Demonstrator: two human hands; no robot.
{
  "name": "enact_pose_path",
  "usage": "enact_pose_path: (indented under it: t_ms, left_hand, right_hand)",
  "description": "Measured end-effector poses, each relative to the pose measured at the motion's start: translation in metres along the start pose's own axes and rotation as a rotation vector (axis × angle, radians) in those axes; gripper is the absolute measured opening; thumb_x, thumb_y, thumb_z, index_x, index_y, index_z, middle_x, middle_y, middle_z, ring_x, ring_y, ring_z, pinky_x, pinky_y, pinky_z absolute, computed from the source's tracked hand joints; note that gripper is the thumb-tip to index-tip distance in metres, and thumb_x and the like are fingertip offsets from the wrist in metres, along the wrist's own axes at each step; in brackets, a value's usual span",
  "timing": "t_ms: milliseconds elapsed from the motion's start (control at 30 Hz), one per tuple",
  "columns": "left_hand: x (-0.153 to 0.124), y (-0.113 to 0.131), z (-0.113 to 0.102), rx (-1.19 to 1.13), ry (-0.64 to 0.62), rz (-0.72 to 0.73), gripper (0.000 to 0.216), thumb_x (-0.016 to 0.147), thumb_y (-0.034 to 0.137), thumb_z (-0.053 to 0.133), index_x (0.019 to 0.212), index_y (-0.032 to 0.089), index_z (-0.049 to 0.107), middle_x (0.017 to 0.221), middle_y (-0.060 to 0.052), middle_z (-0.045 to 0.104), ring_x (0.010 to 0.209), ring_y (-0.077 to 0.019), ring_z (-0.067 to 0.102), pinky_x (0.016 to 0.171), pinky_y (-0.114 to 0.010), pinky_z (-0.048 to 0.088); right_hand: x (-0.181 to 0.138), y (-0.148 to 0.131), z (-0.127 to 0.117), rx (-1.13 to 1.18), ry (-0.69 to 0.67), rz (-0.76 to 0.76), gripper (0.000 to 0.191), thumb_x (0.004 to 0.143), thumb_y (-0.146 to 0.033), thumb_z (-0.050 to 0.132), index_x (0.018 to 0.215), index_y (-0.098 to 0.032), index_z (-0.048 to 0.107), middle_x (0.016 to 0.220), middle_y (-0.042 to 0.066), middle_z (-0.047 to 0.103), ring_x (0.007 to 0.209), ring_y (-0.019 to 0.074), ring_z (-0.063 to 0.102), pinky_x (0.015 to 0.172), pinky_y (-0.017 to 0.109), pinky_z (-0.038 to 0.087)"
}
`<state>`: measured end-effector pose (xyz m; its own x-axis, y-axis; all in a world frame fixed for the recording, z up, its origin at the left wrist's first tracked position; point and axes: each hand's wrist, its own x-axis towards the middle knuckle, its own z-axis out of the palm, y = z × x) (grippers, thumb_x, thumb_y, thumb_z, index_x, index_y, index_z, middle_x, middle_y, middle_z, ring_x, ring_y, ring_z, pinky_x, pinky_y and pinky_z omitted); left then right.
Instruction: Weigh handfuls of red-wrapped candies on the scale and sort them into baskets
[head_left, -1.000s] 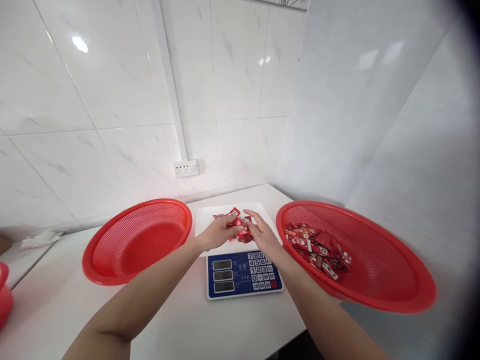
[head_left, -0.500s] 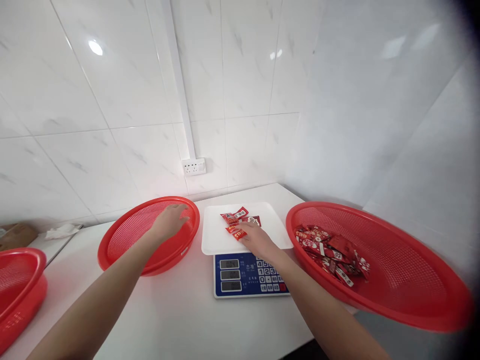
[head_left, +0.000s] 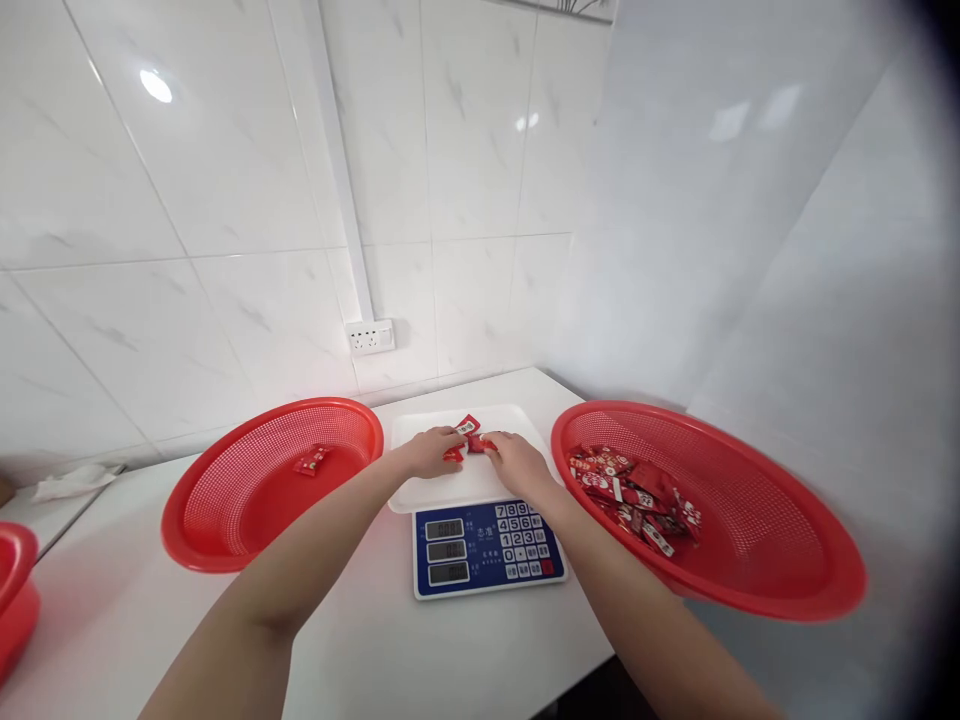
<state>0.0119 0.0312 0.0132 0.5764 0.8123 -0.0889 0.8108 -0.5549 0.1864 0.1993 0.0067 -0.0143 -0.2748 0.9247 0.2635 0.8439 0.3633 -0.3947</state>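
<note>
Both hands meet over the white tray (head_left: 442, 493) of a digital scale (head_left: 487, 550). My left hand (head_left: 429, 452) closes its fingers on a small red snack packet (head_left: 454, 455) at the left of the pile. From the right, my right hand (head_left: 519, 462) pinches another red snack packet (head_left: 478, 442), partly hidden by the fingers. A further red packet with a white label (head_left: 468, 425) sticks up behind them. Below the tray, the blue panel carries dark displays and a keypad.
On the right, a red mesh basket (head_left: 780, 590) holds a heap of red packets (head_left: 637, 495). The left red basket (head_left: 210, 555) has a red packet (head_left: 311, 460) inside. Another red basket (head_left: 15, 600) is cut off at the left edge. A wall socket (head_left: 370, 338) sits behind.
My left hand has moved right, from over the left basket to the tray. A red packet now shows in that basket. My right hand stays at the packets; the view has shifted slightly right.
</note>
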Motion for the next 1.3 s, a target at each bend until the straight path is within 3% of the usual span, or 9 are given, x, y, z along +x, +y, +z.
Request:
enact_pose_path:
  t_ms: [200, 300, 400, 567, 800, 967, 1067, 1167, 1300]
  left_hand:
    - [-0.003, 0.000, 0.006, 0.041, 0.071, -0.102, 0.052, 0.085, 0.030, 0.039, 0.137, 0.027, 0.033, 0.113, -0.012, 0.058, 0.109, -0.0323, 0.049, 0.085, -0.045, 0.042]
    - [-0.007, -0.001, 0.009, -0.001, 0.099, -0.140, 0.054, 0.085, 0.022, 0.040, 0.137, 0.029, 0.033, 0.106, -0.011, 0.059, 0.105, -0.0310, 0.052, 0.085, -0.045, 0.042]
    - [-0.012, -0.005, 0.009, -0.116, 0.140, -0.152, 0.047, 0.083, 0.017, 0.045, 0.128, 0.031, 0.047, 0.105, -0.010, 0.057, 0.105, -0.0297, 0.052, 0.089, -0.045, 0.039]
    - [-0.015, -0.008, 0.006, -0.466, 0.257, -0.226, 0.022, 0.086, 0.027, 0.052, 0.104, 0.017, 0.059, 0.112, -0.008, 0.056, 0.102, -0.0221, 0.054, 0.089, -0.043, 0.042]
    - [-0.008, 0.018, 0.004, -1.200, 0.326, -0.303, 0.027, 0.091, 0.035, 0.038, 0.104, 0.017, 0.054, 0.094, -0.005, 0.062, 0.082, -0.0131, 0.062, 0.074, -0.031, 0.053]
    - [-0.015, 0.042, 0.006, -1.524, 0.264, -0.286, 0.053, 0.085, 0.062, 0.028, 0.104, 0.019, 0.054, 0.085, -0.004, 0.062, 0.073, -0.0134, 0.062, 0.071, -0.032, 0.055]
    - [-0.020, 0.048, 0.005, -1.594, 0.240, -0.247, 0.061, 0.079, 0.070, 0.031, 0.104, 0.020, 0.055, 0.089, -0.006, 0.063, 0.079, -0.0152, 0.062, 0.072, -0.033, 0.055]
    - [-0.025, 0.046, 0.006, -1.572, 0.279, -0.230, 0.048, 0.077, 0.061, 0.051, 0.103, 0.021, 0.056, 0.099, -0.006, 0.064, 0.086, -0.0150, 0.061, 0.077, -0.032, 0.053]
    - [-0.040, 0.031, 0.003, -1.435, 0.386, -0.278, 0.039, 0.077, 0.048, 0.061, 0.103, 0.020, 0.055, 0.104, -0.008, 0.064, 0.089, -0.0149, 0.062, 0.080, -0.032, 0.052]
  right_hand:
    - [0.021, 0.010, 0.008, 0.028, -0.025, -0.009, 0.021, 0.082, -0.016, 0.050, 0.100, -0.017, 0.060, 0.119, 0.011, 0.055, 0.118, 0.0237, 0.041, 0.091, 0.033, 0.035]
    - [0.023, 0.008, 0.010, 0.071, -0.042, -0.021, 0.018, 0.079, -0.019, 0.056, 0.097, -0.018, 0.060, 0.104, 0.008, 0.059, 0.108, 0.0221, 0.049, 0.086, 0.031, 0.037]
    - [0.020, 0.007, 0.008, 0.115, -0.018, 0.010, 0.013, 0.080, -0.022, 0.056, 0.092, -0.019, 0.060, 0.093, 0.007, 0.058, 0.093, 0.0210, 0.054, 0.076, 0.030, 0.040]
    - [0.017, 0.004, 0.004, 0.219, 0.046, 0.061, 0.008, 0.076, -0.015, 0.056, 0.082, -0.020, 0.058, 0.088, 0.003, 0.055, 0.077, 0.0141, 0.056, 0.071, 0.025, 0.041]
    - [0.014, -0.016, 0.002, 0.841, 0.166, 0.028, 0.018, 0.071, -0.025, 0.057, 0.088, -0.021, 0.052, 0.086, -0.001, 0.059, 0.075, 0.0150, 0.058, 0.068, 0.029, 0.047]
    - [0.008, -0.027, 0.001, 0.739, 0.218, -0.057, 0.016, 0.072, -0.025, 0.057, 0.088, -0.021, 0.055, 0.091, 0.000, 0.062, 0.086, 0.0173, 0.058, 0.079, 0.033, 0.044]
    - [0.003, -0.031, -0.001, 0.646, 0.242, -0.084, 0.017, 0.074, -0.025, 0.057, 0.091, -0.022, 0.059, 0.095, 0.002, 0.064, 0.089, 0.0181, 0.058, 0.081, 0.034, 0.044]
    - [0.000, -0.036, -0.004, 0.607, 0.224, -0.144, 0.022, 0.077, -0.025, 0.056, 0.097, -0.023, 0.062, 0.096, 0.003, 0.065, 0.090, 0.0189, 0.058, 0.082, 0.035, 0.044]
    - [0.001, -0.039, -0.010, 0.752, -0.005, -0.198, 0.037, 0.080, -0.029, 0.053, 0.117, -0.025, 0.057, 0.112, 0.005, 0.063, 0.096, 0.0191, 0.059, 0.078, 0.035, 0.049]
